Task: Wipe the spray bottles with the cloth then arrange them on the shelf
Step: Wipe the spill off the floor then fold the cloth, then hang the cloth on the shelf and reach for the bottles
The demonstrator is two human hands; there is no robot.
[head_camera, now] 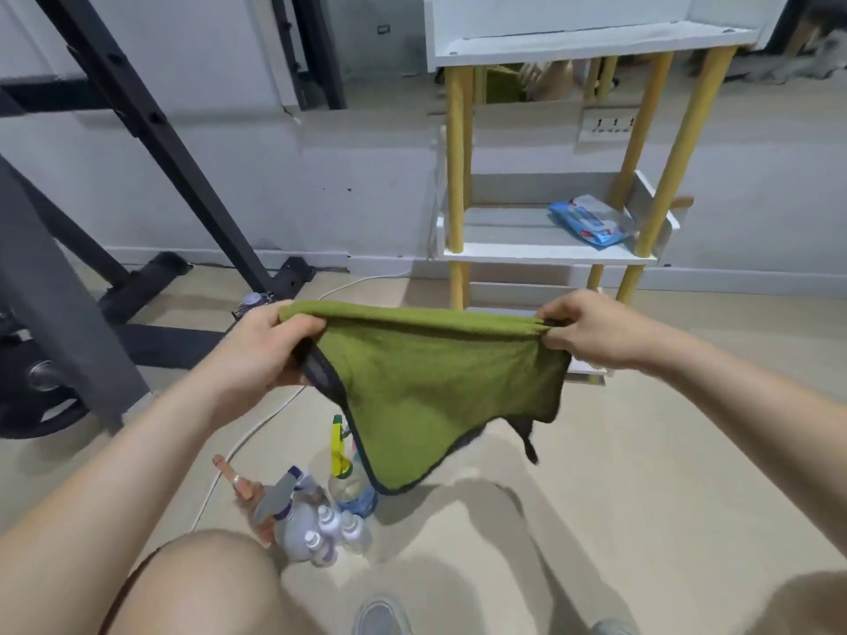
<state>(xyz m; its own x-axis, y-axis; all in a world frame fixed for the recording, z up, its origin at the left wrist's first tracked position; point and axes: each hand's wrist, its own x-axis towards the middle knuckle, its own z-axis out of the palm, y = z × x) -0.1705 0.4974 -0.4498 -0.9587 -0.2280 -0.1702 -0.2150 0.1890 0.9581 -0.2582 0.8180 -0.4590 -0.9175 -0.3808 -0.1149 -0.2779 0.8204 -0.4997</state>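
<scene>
Stretching green cloth (pixel 440 387) | between left hand (pixel 266 346) | right hand (pixel 591 332)

Both hands, left (pixel 261 348) and right (pixel 584 330), pinch the top corners of a green cloth (pixel 440 387), stretched above spray bottles (pixel 321 511) clustered on the floor (pixel 596 474). A blue pack (pixel 591 220) lies at the shelf's (pixel 504 245) right edge.

We have one wide view from our head, facing forward and down: floor (pixel 618 451) close below, shelf (pixel 527 252) near ahead.
</scene>
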